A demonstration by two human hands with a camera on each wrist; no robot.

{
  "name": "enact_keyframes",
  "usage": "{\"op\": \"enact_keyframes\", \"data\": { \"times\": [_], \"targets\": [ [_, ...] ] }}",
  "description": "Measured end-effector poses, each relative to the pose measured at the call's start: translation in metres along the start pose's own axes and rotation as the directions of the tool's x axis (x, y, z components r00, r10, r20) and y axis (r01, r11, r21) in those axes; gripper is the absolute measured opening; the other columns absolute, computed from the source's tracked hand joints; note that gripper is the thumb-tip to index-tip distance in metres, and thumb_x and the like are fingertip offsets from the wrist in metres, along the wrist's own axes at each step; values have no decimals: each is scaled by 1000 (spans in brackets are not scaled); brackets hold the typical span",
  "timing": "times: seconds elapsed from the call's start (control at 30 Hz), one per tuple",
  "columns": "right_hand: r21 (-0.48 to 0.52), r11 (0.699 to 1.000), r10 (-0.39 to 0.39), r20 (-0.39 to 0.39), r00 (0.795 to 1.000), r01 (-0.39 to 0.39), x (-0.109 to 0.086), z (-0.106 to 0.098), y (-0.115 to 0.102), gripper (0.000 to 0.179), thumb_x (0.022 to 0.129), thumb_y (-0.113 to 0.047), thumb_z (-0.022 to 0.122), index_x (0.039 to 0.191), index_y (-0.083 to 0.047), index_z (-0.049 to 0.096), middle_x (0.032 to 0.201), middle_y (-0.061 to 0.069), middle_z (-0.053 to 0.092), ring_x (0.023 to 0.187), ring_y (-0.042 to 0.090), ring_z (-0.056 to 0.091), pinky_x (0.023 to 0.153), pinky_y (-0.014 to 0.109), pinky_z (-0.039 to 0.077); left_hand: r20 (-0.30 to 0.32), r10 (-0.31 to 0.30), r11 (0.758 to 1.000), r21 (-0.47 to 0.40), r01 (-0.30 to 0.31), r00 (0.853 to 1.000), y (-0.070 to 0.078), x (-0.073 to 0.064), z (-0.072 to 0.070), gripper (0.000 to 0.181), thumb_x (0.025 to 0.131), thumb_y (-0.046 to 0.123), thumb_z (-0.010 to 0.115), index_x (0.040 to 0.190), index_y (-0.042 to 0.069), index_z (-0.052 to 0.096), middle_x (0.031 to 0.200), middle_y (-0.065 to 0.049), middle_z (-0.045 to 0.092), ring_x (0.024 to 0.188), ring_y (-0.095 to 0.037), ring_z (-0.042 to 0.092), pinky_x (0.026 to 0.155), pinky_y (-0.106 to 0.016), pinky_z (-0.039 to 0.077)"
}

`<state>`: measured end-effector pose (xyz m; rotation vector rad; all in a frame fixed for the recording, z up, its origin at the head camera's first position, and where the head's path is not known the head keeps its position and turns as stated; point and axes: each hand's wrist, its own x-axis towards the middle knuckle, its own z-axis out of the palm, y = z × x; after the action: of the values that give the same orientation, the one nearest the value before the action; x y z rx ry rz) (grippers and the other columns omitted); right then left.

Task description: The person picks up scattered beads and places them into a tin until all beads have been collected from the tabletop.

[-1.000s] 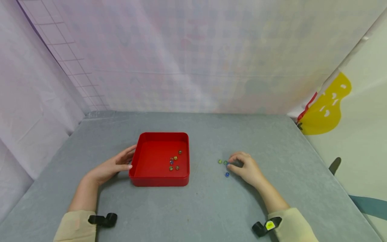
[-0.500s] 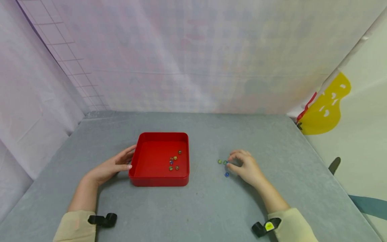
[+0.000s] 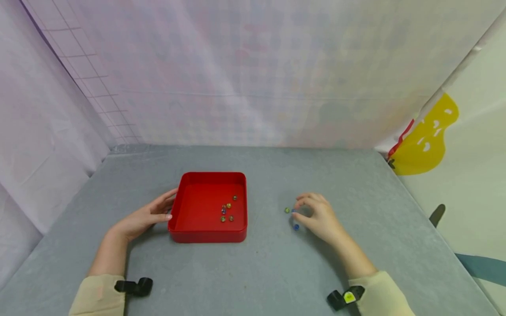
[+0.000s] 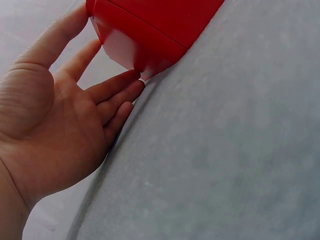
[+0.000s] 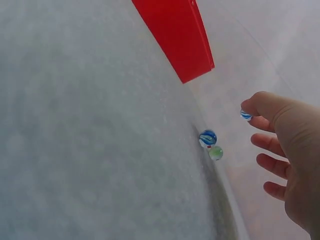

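My right hand (image 3: 322, 221) pinches a blue-swirled marble (image 5: 245, 115) between thumb and forefinger, raised off the table in the right wrist view. Its other fingers are loosely bent. Just below and left of that hand, a blue marble (image 3: 296, 227) and a green marble (image 3: 287, 210) lie on the table. At the left side of a shallow red tray (image 3: 207, 237), my left hand (image 3: 142, 219) touches the wall with mostly straight fingertips, its thumb at the rim. Several marbles (image 3: 228, 206) lie in the tray's right half.
The grey cloth-covered table (image 3: 261, 276) runs back to a pale patterned curtain (image 3: 253, 79). A white sheet with a yellow print (image 3: 424, 145) hangs along the right edge. Black wrist cameras (image 3: 136, 286) sit on both beige cuffs.
My right hand has risen slightly and shifted a little left, with the blue-swirled marble between its fingertips. The left hand and the tray have stayed put.
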<state>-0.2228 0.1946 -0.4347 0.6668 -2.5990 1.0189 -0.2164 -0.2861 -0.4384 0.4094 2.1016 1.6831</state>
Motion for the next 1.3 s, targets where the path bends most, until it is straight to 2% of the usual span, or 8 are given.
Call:
{"op": "enact_keyframes", "data": {
  "times": [0.5,0.7,1.03,1.3],
  "targets": [
    [4,999,-53,12,999,53,5,3,-21,15,79,-13,79,88,-15,67,114,11,63,109,28,49,98,56,27,4,1,1000,2,-1,1000,-1,1,-1,73,95,18,58,155,15,15,156,-19,13,140,-41,12,104,-62,24],
    [3,995,-98,-11,995,98,10,7,-27,17,76,-10,80,87,-15,68,111,10,64,107,28,51,97,54,27,5,0,1000,3,0,1000,0,1,-2,74,95,17,58,155,15,14,156,-20,13,140,-42,12,104,-62,23],
    [22,993,-115,-6,993,115,14,14,-36,17,76,-12,81,86,-17,68,112,3,64,108,25,51,97,53,28,-1,-13,1000,8,13,1000,0,0,-2,75,95,17,59,155,18,15,156,-18,14,140,-40,14,103,-61,25],
    [39,990,-137,-10,991,137,16,19,-41,17,76,-12,81,86,-16,68,110,5,64,106,24,51,95,51,29,15,5,1000,4,-5,1000,-3,1,-3,73,95,17,58,155,17,15,156,-20,14,140,-41,13,103,-61,26]
  ]
}}
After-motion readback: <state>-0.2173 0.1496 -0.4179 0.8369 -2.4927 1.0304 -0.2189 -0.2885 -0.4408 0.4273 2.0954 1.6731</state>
